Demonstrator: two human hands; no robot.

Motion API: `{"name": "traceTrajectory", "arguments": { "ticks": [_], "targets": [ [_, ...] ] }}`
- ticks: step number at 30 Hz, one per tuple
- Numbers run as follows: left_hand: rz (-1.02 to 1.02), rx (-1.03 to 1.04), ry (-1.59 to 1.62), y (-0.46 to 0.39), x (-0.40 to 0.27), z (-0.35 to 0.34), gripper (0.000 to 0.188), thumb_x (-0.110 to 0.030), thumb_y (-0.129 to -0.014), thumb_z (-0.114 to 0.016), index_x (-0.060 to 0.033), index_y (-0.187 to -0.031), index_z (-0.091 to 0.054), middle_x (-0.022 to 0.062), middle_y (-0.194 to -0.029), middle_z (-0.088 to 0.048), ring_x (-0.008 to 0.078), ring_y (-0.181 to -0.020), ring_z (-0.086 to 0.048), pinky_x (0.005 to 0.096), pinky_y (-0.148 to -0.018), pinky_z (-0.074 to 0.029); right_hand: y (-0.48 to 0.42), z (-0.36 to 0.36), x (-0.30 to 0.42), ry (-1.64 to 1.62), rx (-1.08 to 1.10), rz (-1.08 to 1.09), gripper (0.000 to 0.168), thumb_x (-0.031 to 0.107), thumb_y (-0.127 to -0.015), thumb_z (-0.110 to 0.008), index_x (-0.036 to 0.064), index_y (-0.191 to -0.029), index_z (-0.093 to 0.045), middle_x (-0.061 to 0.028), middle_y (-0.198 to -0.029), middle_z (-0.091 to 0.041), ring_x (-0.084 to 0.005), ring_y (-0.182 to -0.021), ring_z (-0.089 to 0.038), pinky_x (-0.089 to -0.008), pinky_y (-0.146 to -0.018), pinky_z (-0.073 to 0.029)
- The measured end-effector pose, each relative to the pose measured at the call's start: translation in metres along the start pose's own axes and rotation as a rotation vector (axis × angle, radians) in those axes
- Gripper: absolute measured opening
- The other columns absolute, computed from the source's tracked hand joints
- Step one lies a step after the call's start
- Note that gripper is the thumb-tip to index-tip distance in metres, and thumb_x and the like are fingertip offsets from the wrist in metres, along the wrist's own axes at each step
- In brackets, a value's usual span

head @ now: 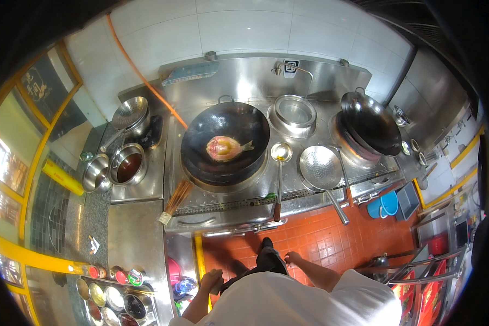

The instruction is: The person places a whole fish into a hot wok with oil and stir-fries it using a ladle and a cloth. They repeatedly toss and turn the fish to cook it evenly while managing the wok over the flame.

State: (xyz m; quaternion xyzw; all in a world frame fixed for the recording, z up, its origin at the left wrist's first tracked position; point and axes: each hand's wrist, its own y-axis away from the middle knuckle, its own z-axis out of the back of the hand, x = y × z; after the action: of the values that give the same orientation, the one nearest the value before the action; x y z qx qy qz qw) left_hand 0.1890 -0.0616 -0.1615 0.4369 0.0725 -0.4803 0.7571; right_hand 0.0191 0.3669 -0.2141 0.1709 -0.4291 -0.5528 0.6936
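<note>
My left hand hangs low by my side, its fingers curled. Something greyish shows beside it, but I cannot tell whether the hand holds it. My right hand hangs at the other side over the floor, loosely bent, its inner side hidden. Both hands are away from the stove. In front of me a black wok sits on the left burner. A split, flattened fish lies in it with yellowish liquid on top. A ladle and a perforated strainer rest to the wok's right.
A bamboo wok brush leans at the stove's front left. Another wok stands tilted on the right burner. A metal pot sits between the woks. Steel pots stand at left, seasoning bowls lower left. A blue bucket is at right.
</note>
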Motion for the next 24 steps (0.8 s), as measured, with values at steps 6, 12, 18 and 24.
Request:
{"name": "traceTrajectory", "arguments": {
  "ticks": [6,12,18,24],
  "targets": [
    [-0.148,0.016,-0.154,0.0,0.056,-0.019,0.017,-0.03,-0.085,-0.05,-0.0165,-0.094,-0.055,0.0113,-0.092,-0.06,0.0321,-0.086,-0.065,0.043,-0.068,-0.052,0.013,0.01,0.02,-0.113,0.046,-0.132,0.023,0.015,-0.083,-0.056,0.007,-0.103,-0.063,-0.0107,-0.08,-0.068,-0.0195,-0.065,-0.068,-0.0322,-0.055,-0.056],
    [0.067,0.075,-0.059,0.011,0.071,-0.038,0.036,-0.044,-0.08,-0.052,-0.0144,-0.099,-0.059,0.0171,-0.096,-0.062,0.0361,-0.09,-0.063,0.0442,-0.072,-0.05,0.014,0.012,0.025,-0.063,0.061,-0.076,0.032,0.017,-0.081,-0.058,0.003,-0.11,-0.06,-0.0109,-0.082,-0.068,-0.0204,-0.065,-0.068,-0.0322,-0.057,-0.057],
    [0.155,0.003,0.087,0.001,0.083,-0.069,0.062,-0.061,-0.068,-0.051,-0.0105,-0.099,-0.068,0.0231,-0.099,-0.064,0.0369,-0.099,-0.061,0.0417,-0.082,-0.047,0.015,0.014,0.035,-0.151,0.061,-0.148,0.031,0.016,-0.082,-0.057,0.003,-0.11,-0.06,-0.0123,-0.078,-0.068,-0.0209,-0.065,-0.068,-0.0322,-0.054,-0.055],
    [0.225,0.034,0.153,0.0,0.08,-0.069,0.062,-0.061,-0.069,-0.051,-0.0098,-0.099,-0.067,0.0221,-0.098,-0.065,0.036,-0.098,-0.061,0.042,-0.083,-0.046,0.006,0.002,0.023,-0.163,0.002,-0.128,0.029,0.016,-0.083,-0.057,0.003,-0.109,-0.06,-0.0124,-0.078,-0.068,-0.021,-0.067,-0.068,-0.0317,-0.055,-0.056]
  ]
}}
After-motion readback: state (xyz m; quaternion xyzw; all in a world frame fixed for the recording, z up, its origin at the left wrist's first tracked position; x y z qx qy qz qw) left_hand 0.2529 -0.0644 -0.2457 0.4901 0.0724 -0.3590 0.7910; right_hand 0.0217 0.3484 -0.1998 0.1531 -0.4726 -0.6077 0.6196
